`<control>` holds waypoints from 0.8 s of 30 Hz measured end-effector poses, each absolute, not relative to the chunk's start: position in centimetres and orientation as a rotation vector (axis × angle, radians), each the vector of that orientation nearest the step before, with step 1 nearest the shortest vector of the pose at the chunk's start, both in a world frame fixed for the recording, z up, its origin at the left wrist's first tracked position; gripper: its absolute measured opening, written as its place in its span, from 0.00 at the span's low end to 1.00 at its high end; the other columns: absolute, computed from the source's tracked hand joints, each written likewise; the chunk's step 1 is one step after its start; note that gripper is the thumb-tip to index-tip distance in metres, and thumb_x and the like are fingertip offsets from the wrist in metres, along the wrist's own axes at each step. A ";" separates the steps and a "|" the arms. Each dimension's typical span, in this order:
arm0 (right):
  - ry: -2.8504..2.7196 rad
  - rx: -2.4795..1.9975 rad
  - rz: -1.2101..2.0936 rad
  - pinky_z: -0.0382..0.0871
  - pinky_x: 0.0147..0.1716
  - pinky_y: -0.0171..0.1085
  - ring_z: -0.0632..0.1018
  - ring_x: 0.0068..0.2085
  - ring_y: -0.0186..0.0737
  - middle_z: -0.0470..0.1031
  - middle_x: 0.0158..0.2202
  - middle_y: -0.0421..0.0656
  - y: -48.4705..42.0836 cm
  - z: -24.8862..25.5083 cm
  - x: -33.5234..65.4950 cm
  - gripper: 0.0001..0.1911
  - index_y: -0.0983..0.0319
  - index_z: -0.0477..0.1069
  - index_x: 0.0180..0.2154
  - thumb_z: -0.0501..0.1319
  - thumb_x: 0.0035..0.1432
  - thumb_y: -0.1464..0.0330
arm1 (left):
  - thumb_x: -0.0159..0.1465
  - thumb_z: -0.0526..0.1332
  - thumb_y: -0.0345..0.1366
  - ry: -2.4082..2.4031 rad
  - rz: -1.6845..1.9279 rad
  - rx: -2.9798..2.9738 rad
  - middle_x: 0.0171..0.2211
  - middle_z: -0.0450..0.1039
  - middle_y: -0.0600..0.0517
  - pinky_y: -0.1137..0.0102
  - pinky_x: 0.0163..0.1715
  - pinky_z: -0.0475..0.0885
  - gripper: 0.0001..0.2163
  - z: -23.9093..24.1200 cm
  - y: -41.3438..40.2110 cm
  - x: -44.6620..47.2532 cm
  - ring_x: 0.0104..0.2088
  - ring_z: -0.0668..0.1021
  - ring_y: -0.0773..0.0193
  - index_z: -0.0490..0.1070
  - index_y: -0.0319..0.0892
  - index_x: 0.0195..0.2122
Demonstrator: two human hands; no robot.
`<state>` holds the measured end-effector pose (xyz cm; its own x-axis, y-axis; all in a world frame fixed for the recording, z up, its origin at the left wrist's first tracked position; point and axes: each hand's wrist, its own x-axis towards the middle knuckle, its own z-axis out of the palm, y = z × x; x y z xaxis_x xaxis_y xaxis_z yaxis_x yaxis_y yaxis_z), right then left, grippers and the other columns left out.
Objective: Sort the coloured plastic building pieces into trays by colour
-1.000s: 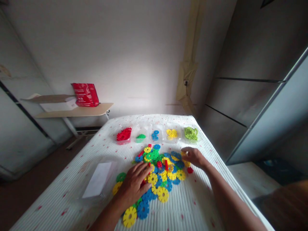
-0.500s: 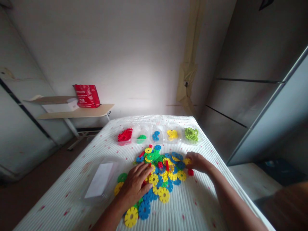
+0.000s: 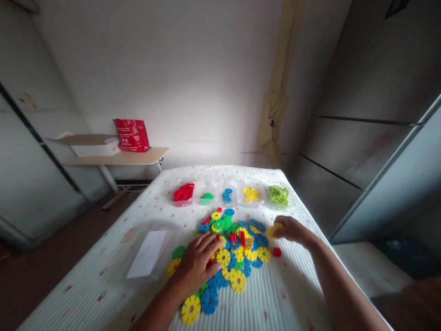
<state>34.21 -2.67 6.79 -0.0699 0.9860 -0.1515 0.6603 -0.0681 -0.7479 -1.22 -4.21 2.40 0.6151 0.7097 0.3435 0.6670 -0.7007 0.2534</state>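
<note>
My left hand lies on the left side of a loose pile of notched plastic discs, its fingers stretched out and the thumb apart. At the pile's right edge my right hand pinches a yellow notched disc; its fingertips are partly hidden. Blue discs, yellow discs and green discs overlap in the pile. Several red pieces lie among them, such as an upright red piece. A single red piece sits apart, below my right hand.
Beyond the pile stands a row of clear containers with red pieces, green pieces, blue discs, yellow discs and light green pieces. A clear tray with a white paper lies left. A side table holds a red bag.
My right hand has drawn slightly away from the pile's edge with the yellow disc between its fingers. My left hand keeps its place on the pile. The whole view has shifted slightly.
</note>
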 end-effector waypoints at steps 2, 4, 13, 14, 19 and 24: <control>-1.763 -1.751 0.812 0.55 0.18 0.28 0.65 0.21 0.28 0.67 0.19 0.35 -1.8 8.1 33.7 0.08 0.62 0.65 0.24 0.63 0.40 0.66 | 0.58 0.58 0.37 1.166 0.655 2.724 0.58 0.63 0.50 0.56 0.56 0.63 0.25 2.4 -4.3 -1.2 0.58 0.64 0.54 0.60 0.50 0.58; -1.754 -1.744 0.648 0.57 0.19 0.29 0.66 0.22 0.30 0.68 0.20 0.36 -0.3 9.4 33.1 0.10 0.63 0.67 0.24 0.64 0.40 0.63 | 0.58 0.59 0.37 1.165 0.667 2.715 0.58 0.63 0.50 0.56 0.56 0.63 0.25 2.5 -4.4 -1.2 0.58 0.63 0.54 0.60 0.50 0.58; -1.628 -1.748 0.084 0.65 0.28 0.33 0.74 0.28 0.36 0.76 0.31 0.43 5.2 10.8 30.5 0.16 0.62 0.72 0.39 0.62 0.45 0.65 | 0.58 0.59 0.37 1.166 0.649 2.689 0.58 0.63 0.51 0.56 0.58 0.61 0.25 2.7 -4.4 -1.1 0.58 0.63 0.54 0.60 0.51 0.58; -1.676 -1.721 0.038 0.66 0.30 0.34 0.75 0.29 0.38 0.76 0.31 0.43 4.8 10.2 30.4 0.15 0.62 0.72 0.38 0.60 0.46 0.65 | 0.58 0.59 0.37 1.163 0.664 2.691 0.58 0.63 0.51 0.56 0.58 0.61 0.26 2.7 -4.5 -1.2 0.58 0.63 0.55 0.60 0.51 0.59; -1.933 -1.661 -0.038 0.65 0.31 0.34 0.75 0.29 0.39 0.76 0.29 0.45 0.9 6.8 30.7 0.13 0.62 0.73 0.32 0.51 0.54 0.66 | 0.60 0.58 0.39 1.187 0.775 2.663 0.58 0.62 0.50 0.57 0.55 0.64 0.22 3.1 -4.8 -1.0 0.56 0.66 0.54 0.63 0.51 0.56; -1.948 -1.736 0.003 0.63 0.30 0.34 0.74 0.28 0.39 0.76 0.27 0.45 -1.7 4.2 31.8 0.15 0.61 0.71 0.27 0.48 0.55 0.65 | 0.64 0.49 0.32 1.268 0.964 2.511 0.54 0.67 0.49 0.61 0.54 0.66 0.18 3.8 -4.2 -0.9 0.54 0.69 0.60 0.65 0.46 0.54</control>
<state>31.78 -1.68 4.16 -0.0377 0.9252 0.3775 0.9243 0.1759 -0.3388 -0.87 -4.16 3.82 0.4302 0.7694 0.4721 0.6610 -0.6247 0.4158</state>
